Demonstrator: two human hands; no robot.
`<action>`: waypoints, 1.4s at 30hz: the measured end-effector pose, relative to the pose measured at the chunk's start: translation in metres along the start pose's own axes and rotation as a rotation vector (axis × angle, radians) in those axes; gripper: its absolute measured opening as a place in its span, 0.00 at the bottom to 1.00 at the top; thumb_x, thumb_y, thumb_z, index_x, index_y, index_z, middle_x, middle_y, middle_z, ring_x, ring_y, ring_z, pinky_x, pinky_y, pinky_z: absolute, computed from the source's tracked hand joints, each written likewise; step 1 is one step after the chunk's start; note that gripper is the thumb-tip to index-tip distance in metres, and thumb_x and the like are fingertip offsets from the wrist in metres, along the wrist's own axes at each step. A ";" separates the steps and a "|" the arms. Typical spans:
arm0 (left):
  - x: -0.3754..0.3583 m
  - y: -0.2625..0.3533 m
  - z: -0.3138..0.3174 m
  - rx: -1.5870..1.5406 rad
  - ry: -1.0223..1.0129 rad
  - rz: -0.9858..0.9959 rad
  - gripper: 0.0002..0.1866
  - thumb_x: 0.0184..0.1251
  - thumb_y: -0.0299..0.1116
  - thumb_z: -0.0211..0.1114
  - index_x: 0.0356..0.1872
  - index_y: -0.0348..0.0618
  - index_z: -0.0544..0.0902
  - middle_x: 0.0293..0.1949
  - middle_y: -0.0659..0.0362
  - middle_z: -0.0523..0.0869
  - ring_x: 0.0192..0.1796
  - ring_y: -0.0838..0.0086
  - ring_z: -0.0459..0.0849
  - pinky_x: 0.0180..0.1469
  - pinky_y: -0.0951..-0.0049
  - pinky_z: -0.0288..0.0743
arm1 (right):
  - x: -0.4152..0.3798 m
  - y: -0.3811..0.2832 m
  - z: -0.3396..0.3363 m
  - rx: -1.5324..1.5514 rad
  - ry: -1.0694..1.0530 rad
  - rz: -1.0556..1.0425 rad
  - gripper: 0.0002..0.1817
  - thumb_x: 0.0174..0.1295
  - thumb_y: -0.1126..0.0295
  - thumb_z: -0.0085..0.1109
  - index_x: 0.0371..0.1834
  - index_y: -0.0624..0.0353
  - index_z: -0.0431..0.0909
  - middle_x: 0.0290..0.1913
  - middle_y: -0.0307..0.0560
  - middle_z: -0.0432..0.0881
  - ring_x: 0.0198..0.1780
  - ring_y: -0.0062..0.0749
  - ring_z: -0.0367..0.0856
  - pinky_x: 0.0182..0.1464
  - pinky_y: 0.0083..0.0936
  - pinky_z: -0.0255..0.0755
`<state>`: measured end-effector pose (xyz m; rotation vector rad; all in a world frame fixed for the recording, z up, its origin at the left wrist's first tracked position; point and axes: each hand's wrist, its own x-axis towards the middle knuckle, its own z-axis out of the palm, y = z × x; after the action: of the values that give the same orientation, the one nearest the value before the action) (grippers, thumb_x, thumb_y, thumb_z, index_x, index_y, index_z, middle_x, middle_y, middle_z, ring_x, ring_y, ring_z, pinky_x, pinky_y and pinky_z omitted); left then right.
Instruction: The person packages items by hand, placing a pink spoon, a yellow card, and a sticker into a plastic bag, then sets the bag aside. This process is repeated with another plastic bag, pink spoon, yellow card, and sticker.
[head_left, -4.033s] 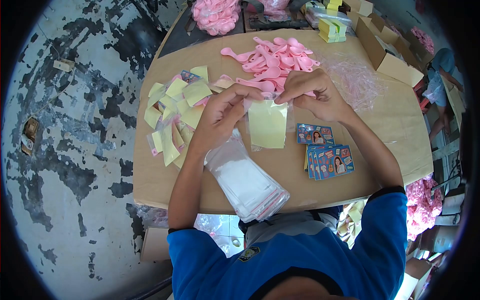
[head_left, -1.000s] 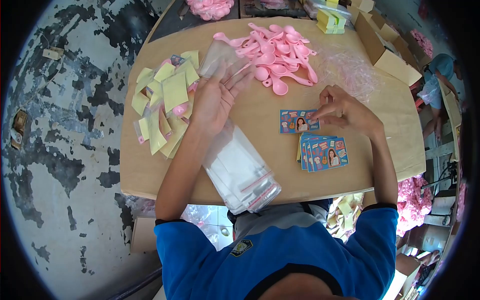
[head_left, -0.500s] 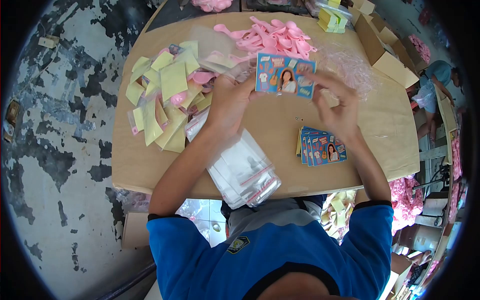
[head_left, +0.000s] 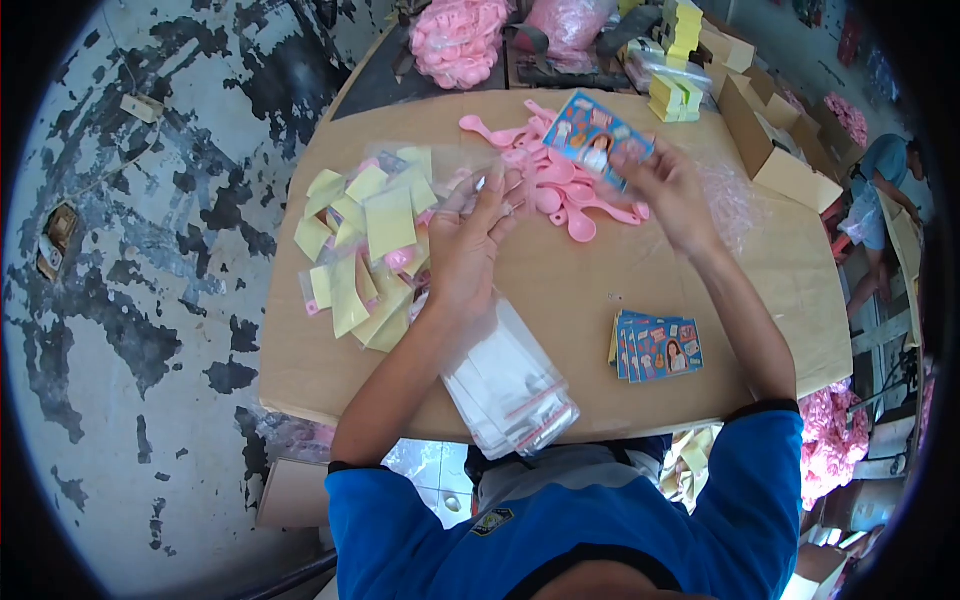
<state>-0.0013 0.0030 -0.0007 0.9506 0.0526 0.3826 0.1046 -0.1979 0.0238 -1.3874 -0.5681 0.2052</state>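
Note:
My right hand (head_left: 672, 192) pinches a blue printed card (head_left: 585, 128) by its right end, tilted above a heap of pink plastic spoons (head_left: 582, 228). My left hand (head_left: 470, 245) has its fingers around a clear plastic bag (head_left: 462, 163), whose outline is faint. Under my left forearm lies a stack of clear bags (head_left: 505, 375) with red-lined ends. More blue cards sit in a fanned stack (head_left: 658, 347) near the front right. Left of my left hand is a pile of bagged yellow cards (head_left: 388, 222) with pink pieces among them.
Brown paper covers the table (head_left: 560, 290). Loose clear wrap (head_left: 728, 205) lies at the right, near an open cardboard box (head_left: 770, 140). Yellow card stacks (head_left: 675, 98) and a bundle of pink items (head_left: 460, 40) stand at the back. Another person (head_left: 880, 190) bends over at far right.
The card has moved away from my left hand, up over the spoons, and is now tilted in my right hand alone. The view has shifted, showing more of the table's far side.

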 end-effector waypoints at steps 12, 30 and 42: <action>-0.008 -0.002 0.011 0.009 0.016 0.072 0.21 0.71 0.33 0.62 0.58 0.29 0.71 0.52 0.52 0.80 0.52 0.72 0.82 0.58 0.69 0.77 | -0.022 0.020 0.033 -0.064 -0.255 0.089 0.13 0.68 0.69 0.59 0.50 0.65 0.72 0.41 0.46 0.85 0.40 0.25 0.85 0.41 0.22 0.81; -0.014 0.006 0.015 0.079 -0.351 -0.014 0.26 0.79 0.46 0.43 0.67 0.39 0.64 0.65 0.49 0.73 0.66 0.65 0.73 0.66 0.62 0.69 | -0.028 0.008 0.036 -0.170 -0.378 0.115 0.20 0.66 0.63 0.63 0.56 0.64 0.77 0.39 0.38 0.85 0.34 0.17 0.82 0.34 0.19 0.77; -0.005 0.012 -0.004 0.085 -0.209 0.145 0.22 0.61 0.29 0.70 0.57 0.43 0.75 0.56 0.57 0.80 0.51 0.73 0.81 0.46 0.70 0.79 | 0.014 0.008 -0.027 -0.604 -0.256 -0.023 0.15 0.67 0.60 0.58 0.46 0.60 0.83 0.31 0.41 0.85 0.28 0.24 0.80 0.32 0.27 0.73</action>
<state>-0.0101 0.0106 0.0061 1.0775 -0.1929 0.4151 0.1316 -0.2136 0.0180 -1.9527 -0.9068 0.2017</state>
